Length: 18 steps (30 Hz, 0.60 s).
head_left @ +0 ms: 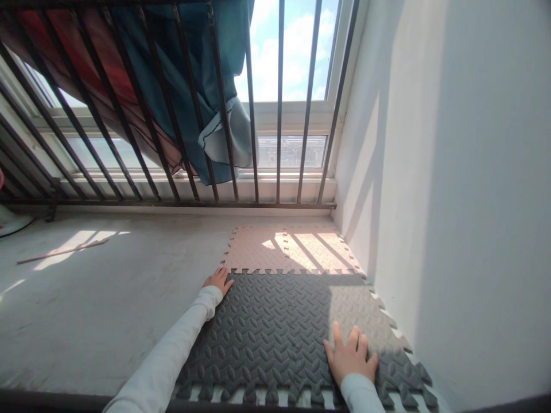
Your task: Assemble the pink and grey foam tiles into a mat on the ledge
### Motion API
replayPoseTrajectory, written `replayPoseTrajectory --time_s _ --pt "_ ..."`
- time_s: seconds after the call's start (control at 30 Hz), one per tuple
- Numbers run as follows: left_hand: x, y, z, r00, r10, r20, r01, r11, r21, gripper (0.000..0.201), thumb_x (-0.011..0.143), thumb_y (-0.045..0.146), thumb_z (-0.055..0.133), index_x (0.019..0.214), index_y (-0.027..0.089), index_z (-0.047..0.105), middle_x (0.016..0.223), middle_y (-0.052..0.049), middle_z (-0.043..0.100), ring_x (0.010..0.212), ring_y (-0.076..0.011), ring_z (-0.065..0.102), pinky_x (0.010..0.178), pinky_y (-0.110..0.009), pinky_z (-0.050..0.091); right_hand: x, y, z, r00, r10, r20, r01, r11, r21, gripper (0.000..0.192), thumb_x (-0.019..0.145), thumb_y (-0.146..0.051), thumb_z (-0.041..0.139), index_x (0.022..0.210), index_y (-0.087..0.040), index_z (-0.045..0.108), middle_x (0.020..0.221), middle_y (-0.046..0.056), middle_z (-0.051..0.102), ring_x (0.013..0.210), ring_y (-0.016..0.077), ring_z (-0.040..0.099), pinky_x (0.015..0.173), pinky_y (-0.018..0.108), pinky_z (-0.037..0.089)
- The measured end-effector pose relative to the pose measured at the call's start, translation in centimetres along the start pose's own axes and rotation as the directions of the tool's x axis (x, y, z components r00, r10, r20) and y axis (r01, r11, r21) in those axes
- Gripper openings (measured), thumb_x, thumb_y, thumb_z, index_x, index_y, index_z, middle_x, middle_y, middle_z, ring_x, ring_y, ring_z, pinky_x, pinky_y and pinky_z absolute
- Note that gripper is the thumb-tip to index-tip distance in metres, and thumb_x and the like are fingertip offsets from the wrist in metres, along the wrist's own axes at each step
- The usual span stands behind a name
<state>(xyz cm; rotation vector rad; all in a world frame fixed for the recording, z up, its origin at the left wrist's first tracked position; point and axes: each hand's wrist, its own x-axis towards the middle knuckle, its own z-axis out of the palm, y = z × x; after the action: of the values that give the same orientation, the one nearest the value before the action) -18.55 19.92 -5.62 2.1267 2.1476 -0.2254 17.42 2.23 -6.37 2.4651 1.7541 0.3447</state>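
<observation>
both hands, left [218, 280] and right [350, 357], spread flat on dark foam mat [271, 332] over concrete floor [107, 287] beside white wall [451, 201]

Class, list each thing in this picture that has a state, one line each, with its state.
Dark foam mat tile: flat on floor, interlocked with pink tile.
Pink foam mat tile: flat, against the railing side.
Left hand: pressing the seam corner.
Right hand: flat, fingers spread on dark tile.
Blue cloth: draped behind bars.
</observation>
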Motion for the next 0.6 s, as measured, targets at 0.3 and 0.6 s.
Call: replayPoseTrajectory --time_s 0.3,0.6 --pt "-0.3 1.5 -1.1 1.0 0.005 0.011 -0.005 1.0 -0.004 0.052 0.084 0.037 0.028 0.13 0.015 0.032 0.141 -0.009 0.026 0.128 -0.0205 0.023 0.102 -0.041 0.024 -0.1 0.0 -0.2 1.0 0.002 -0.016 -0.003 1.0 -0.026 0.043 0.079 -0.047 0.042 0.118 -0.03 0.05 0.123 0.019 0.045 0.113 0.037 0.037 0.081 0.054 0.027" --pt "0.6 0.8 -0.3 0.997 -0.012 0.076 0.013 1.0 -0.017 0.053 0.084 0.042 0.022 0.13 0.018 0.034 0.14 -0.007 0.027 0.13 -0.0208 0.018 0.101 -0.037 0.026 -0.2 0.1 0.0 1.0 -0.011 -0.029 0.01 1.0 -0.023 0.044 0.079 -0.047 0.043 0.118 -0.03 0.048 0.123 0.018 0.045 0.113 0.0368 0.037 0.081 0.054 0.028"
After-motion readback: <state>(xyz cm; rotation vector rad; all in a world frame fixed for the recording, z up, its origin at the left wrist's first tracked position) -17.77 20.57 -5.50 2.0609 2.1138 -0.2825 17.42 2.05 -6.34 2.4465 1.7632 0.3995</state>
